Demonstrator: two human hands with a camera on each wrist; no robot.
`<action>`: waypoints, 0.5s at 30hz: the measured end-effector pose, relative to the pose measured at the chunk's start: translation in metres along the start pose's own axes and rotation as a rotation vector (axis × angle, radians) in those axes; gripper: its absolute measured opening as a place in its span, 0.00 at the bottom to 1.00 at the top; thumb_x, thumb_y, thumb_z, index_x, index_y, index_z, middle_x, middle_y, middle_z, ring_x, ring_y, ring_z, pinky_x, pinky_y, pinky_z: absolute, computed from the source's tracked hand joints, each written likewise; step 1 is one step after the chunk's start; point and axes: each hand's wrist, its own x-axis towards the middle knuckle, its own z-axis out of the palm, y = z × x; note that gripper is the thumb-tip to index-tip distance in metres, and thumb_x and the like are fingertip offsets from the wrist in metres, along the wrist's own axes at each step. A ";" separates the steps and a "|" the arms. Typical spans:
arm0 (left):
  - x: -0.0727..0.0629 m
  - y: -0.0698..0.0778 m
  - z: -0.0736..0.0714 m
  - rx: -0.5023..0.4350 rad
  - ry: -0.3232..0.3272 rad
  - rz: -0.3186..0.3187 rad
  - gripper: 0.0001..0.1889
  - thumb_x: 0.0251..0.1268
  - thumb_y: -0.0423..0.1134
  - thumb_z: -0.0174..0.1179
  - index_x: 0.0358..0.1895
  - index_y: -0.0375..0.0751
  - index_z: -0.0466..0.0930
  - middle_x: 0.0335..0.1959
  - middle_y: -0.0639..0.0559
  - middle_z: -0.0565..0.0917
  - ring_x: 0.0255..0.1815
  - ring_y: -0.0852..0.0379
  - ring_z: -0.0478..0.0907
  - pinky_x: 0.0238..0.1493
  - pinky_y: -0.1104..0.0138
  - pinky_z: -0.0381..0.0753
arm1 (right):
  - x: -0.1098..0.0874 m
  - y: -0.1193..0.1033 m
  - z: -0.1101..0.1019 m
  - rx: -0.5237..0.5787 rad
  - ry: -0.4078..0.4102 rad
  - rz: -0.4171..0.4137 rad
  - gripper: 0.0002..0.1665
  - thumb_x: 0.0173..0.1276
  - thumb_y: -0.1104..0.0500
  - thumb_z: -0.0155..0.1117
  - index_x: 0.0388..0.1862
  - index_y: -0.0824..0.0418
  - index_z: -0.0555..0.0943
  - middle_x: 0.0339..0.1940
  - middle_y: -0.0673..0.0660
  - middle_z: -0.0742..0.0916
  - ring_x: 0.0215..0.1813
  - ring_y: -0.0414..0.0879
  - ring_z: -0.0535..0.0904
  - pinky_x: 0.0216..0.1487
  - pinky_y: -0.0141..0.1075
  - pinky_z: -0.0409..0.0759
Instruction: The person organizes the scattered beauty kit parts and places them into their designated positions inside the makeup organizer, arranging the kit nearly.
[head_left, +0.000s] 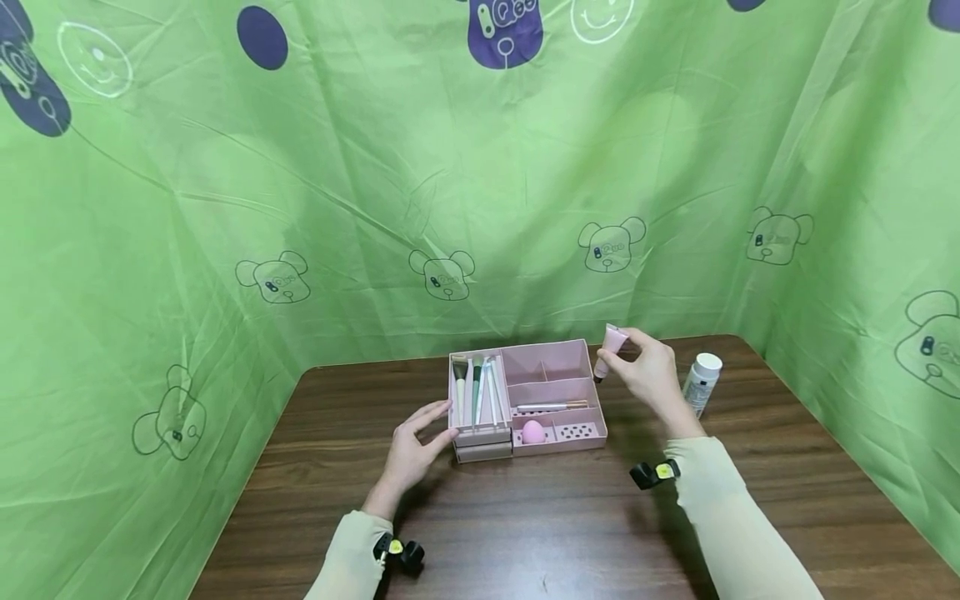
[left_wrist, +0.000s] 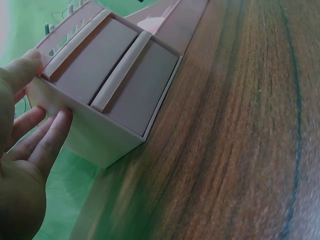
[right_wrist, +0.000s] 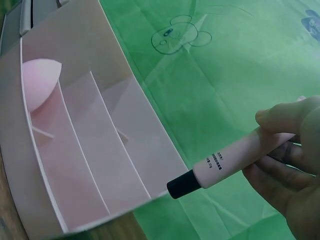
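Observation:
My right hand (head_left: 651,375) pinches a small pink squeeze tube (head_left: 613,340) between thumb and fingers. Its black cap (right_wrist: 183,184) points down, just beyond the right wall of a pink makeup organizer (head_left: 547,343). At the organizer's left side is my left hand (head_left: 412,448). In the left wrist view, its fingertips (left_wrist: 61,117) touch the side wall and the thumb lies at the front upper edge. Several makeup brushes (head_left: 477,387) lie in the organizer's left section, above two drawers (left_wrist: 142,82). A pink makeup sponge (head_left: 533,432) sits in the front right compartment.
A white bottle (head_left: 702,383) with a white cap stands to the right, behind my right wrist. A slim brush (head_left: 551,406) lies in the organizer's middle compartment. Green printed cloth (head_left: 375,208) hangs around the back and sides of the brown wooden table (head_left: 540,533).

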 end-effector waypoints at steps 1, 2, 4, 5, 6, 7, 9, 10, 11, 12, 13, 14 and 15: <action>0.000 0.000 0.000 -0.001 0.000 0.001 0.25 0.58 0.43 0.70 0.60 0.47 0.80 0.60 0.54 0.80 0.61 0.53 0.77 0.63 0.46 0.76 | 0.001 -0.002 0.002 0.005 -0.004 -0.003 0.24 0.53 0.55 0.78 0.48 0.60 0.84 0.39 0.65 0.89 0.41 0.63 0.84 0.43 0.54 0.83; 0.000 0.000 0.000 -0.004 0.000 0.001 0.25 0.58 0.43 0.70 0.60 0.47 0.80 0.60 0.54 0.80 0.60 0.53 0.78 0.63 0.45 0.75 | 0.002 -0.004 0.003 0.011 -0.009 -0.008 0.24 0.53 0.55 0.78 0.48 0.60 0.84 0.39 0.65 0.89 0.41 0.63 0.84 0.43 0.54 0.83; 0.000 0.000 0.000 -0.005 0.003 0.001 0.25 0.58 0.43 0.70 0.60 0.47 0.80 0.60 0.54 0.80 0.60 0.53 0.78 0.62 0.44 0.76 | 0.004 -0.007 0.007 0.023 -0.016 -0.016 0.24 0.53 0.54 0.78 0.48 0.60 0.84 0.39 0.65 0.89 0.40 0.63 0.85 0.42 0.54 0.83; 0.000 0.000 0.000 -0.008 0.004 0.000 0.25 0.58 0.43 0.70 0.60 0.47 0.80 0.60 0.54 0.80 0.60 0.53 0.78 0.62 0.44 0.76 | 0.006 -0.009 0.009 0.027 -0.021 -0.023 0.23 0.53 0.54 0.78 0.48 0.59 0.84 0.38 0.65 0.89 0.40 0.62 0.85 0.42 0.53 0.83; 0.000 0.000 0.000 -0.009 0.005 -0.003 0.25 0.58 0.43 0.70 0.60 0.47 0.80 0.60 0.54 0.80 0.59 0.53 0.79 0.61 0.44 0.76 | 0.007 -0.011 0.011 0.031 -0.025 -0.029 0.23 0.53 0.54 0.78 0.48 0.60 0.84 0.38 0.64 0.89 0.39 0.61 0.85 0.42 0.52 0.83; 0.000 0.000 0.000 -0.011 0.005 -0.004 0.25 0.58 0.43 0.70 0.60 0.47 0.80 0.60 0.54 0.80 0.59 0.54 0.79 0.61 0.44 0.76 | 0.009 -0.013 0.012 0.036 -0.029 -0.034 0.23 0.53 0.54 0.78 0.48 0.60 0.84 0.37 0.64 0.89 0.39 0.61 0.85 0.42 0.52 0.84; 0.000 0.000 0.000 -0.013 0.006 -0.002 0.25 0.58 0.43 0.70 0.60 0.47 0.80 0.60 0.54 0.80 0.59 0.53 0.79 0.60 0.44 0.77 | 0.011 -0.016 0.016 0.045 -0.036 -0.037 0.24 0.53 0.55 0.78 0.48 0.60 0.84 0.36 0.63 0.89 0.38 0.60 0.85 0.42 0.50 0.84; 0.000 0.000 0.000 -0.017 0.005 -0.003 0.24 0.58 0.43 0.70 0.60 0.48 0.80 0.60 0.54 0.80 0.59 0.53 0.79 0.60 0.44 0.77 | 0.013 -0.018 0.018 0.047 -0.039 -0.041 0.24 0.53 0.55 0.78 0.48 0.61 0.84 0.36 0.63 0.89 0.38 0.60 0.85 0.42 0.50 0.84; 0.000 0.000 0.000 -0.017 0.004 -0.001 0.24 0.58 0.43 0.70 0.60 0.48 0.80 0.60 0.54 0.80 0.59 0.53 0.79 0.60 0.44 0.77 | 0.014 -0.019 0.019 0.049 -0.042 -0.044 0.24 0.53 0.55 0.78 0.48 0.61 0.84 0.36 0.63 0.89 0.38 0.60 0.85 0.42 0.50 0.84; 0.000 0.000 0.000 -0.015 0.003 0.003 0.25 0.58 0.43 0.70 0.60 0.48 0.80 0.60 0.54 0.80 0.59 0.53 0.79 0.60 0.44 0.77 | 0.014 -0.021 0.021 0.054 -0.045 -0.046 0.24 0.53 0.55 0.78 0.48 0.61 0.84 0.36 0.63 0.89 0.38 0.60 0.85 0.41 0.50 0.84; 0.000 -0.001 0.000 -0.015 0.003 0.004 0.25 0.58 0.43 0.70 0.60 0.48 0.80 0.60 0.54 0.80 0.59 0.53 0.79 0.60 0.44 0.77 | 0.015 -0.022 0.022 0.054 -0.048 -0.048 0.23 0.53 0.55 0.78 0.48 0.61 0.84 0.35 0.63 0.89 0.37 0.60 0.85 0.41 0.50 0.84; 0.000 -0.001 0.000 -0.013 0.001 0.004 0.25 0.58 0.43 0.70 0.60 0.48 0.80 0.60 0.53 0.80 0.59 0.53 0.78 0.60 0.44 0.77 | 0.016 -0.024 0.023 0.056 -0.051 -0.052 0.23 0.53 0.54 0.78 0.47 0.61 0.84 0.35 0.63 0.89 0.37 0.60 0.85 0.40 0.50 0.84; 0.000 -0.001 0.000 -0.018 -0.001 0.002 0.25 0.58 0.43 0.70 0.60 0.49 0.80 0.60 0.54 0.80 0.60 0.52 0.78 0.61 0.44 0.76 | 0.017 -0.026 0.024 0.057 -0.054 -0.055 0.23 0.53 0.54 0.78 0.47 0.61 0.84 0.35 0.63 0.89 0.37 0.59 0.85 0.40 0.50 0.84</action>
